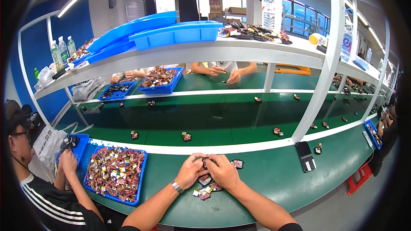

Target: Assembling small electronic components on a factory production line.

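Note:
My left hand (pixel 191 172) and my right hand (pixel 223 173) meet over the green worktop (pixel 265 179), fingers closed around a small dark part (pixel 205 163). Most of that part is covered by my fingers. Below the hands lies a loose group of small red circuit boards (pixel 205 192) with white and yellow pieces on them. Another small board (pixel 237 163) rests just to the right of my right hand. Left of my left arm stands a blue tray (pixel 143 175) heaped with similar red, yellow and white boards.
A green conveyor belt (pixel 214 119) runs across beyond a white rail (pixel 239 148), carrying scattered boards. A black phone-like case (pixel 305 157) lies to the right by a white post (pixel 319 72). Co-workers sit left and opposite. Blue trays (pixel 180 34) top the shelf overhead.

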Available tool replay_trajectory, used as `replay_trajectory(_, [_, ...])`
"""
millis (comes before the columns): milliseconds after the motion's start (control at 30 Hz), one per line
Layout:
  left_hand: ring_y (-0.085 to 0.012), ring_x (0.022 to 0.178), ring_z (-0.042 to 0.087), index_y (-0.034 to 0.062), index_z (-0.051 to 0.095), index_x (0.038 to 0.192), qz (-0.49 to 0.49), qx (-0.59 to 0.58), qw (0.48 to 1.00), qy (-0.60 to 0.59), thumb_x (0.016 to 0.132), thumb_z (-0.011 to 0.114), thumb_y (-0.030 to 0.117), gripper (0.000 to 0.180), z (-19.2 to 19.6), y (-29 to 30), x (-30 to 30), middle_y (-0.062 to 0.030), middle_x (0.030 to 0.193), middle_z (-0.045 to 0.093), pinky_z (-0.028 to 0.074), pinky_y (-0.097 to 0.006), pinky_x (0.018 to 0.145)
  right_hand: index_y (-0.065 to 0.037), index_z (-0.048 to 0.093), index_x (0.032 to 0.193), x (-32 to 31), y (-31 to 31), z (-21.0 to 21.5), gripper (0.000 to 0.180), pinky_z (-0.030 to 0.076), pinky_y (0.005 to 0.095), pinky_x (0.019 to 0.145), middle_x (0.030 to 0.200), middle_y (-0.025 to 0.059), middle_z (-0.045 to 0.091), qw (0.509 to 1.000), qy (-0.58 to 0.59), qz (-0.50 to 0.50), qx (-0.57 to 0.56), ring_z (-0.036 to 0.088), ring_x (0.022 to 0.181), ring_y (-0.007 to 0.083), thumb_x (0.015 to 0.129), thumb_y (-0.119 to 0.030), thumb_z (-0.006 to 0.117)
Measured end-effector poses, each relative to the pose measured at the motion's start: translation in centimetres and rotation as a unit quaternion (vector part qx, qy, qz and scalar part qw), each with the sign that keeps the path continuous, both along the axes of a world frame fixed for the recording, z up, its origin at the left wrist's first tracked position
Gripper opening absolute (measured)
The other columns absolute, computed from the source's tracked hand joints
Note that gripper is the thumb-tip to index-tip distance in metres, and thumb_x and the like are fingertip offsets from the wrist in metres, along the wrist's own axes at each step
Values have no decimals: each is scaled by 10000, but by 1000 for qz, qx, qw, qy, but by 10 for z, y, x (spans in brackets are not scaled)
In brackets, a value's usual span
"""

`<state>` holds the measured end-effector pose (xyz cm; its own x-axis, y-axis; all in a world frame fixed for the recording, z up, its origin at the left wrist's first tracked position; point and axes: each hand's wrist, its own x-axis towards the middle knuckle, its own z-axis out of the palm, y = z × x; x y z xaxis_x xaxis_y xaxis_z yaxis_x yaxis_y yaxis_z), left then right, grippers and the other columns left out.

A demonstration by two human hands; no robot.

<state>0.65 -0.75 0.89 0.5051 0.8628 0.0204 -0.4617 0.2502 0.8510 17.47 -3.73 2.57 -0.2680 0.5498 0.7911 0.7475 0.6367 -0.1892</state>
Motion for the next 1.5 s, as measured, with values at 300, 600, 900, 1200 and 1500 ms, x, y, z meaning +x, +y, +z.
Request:
replay_trajectory(300, [-208, 1086, 602, 44, 428, 1220, 10, 0, 1000, 7, 984, 443, 28, 237, -4, 0, 0, -123, 1199, 581, 520, -391, 962, -39, 662, 913, -5, 2, -2, 164, 532, 341, 702, 928, 79, 614, 1000, 20, -6, 4, 617, 832, 252, 755, -32, 704])
replay_trajectory(600, [-206, 1093, 601, 44, 432, 1219, 30, 27, 999, 25, 996, 451, 50, 223, -3, -2, 4, -123, 1191, 581, 523, -385, 962, -45, 669, 868, -12, 6, -5, 153, 533, 332, 690, 914, 87, 612, 994, 106, -15, -36, 620, 827, 254, 732, -21, 734])
replay_trajectory(900, [-155, 1124, 581, 78, 477, 1238, 25, 26, 998, 55, 1013, 437, 75, 229, -13, 2, 1, -91, 1246, 575, 530, -316, 923, -40, 688, 928, -3, 9, -3, 161, 538, 315, 680, 934, 110, 642, 946, 267, 55, -175, 657, 789, 226, 773, 5, 684])
replay_trajectory(1200, [-144, 879, 645, 5, 610, 1009, 242, 185, 929, 212, 953, 556, 104, 126, -22, 37, -30, -76, 969, 679, 530, -273, 746, -1, 710, 830, 54, 127, -10, 104, 536, 362, 731, 816, 145, 697, 907, 297, -150, -259, 686, 769, 263, 752, -68, 716])
replay_trajectory(1500, [-191, 493, 297, -8, 461, 582, 235, 292, 833, 407, 866, 655, 228, 417, -18, 38, -33, -98, 499, 386, 323, -347, 485, -11, 634, 1010, 8, 148, -18, 422, 510, 445, 814, 1014, 190, 646, 959, 41, -171, -221, 630, 930, 373, 715, -263, 801])
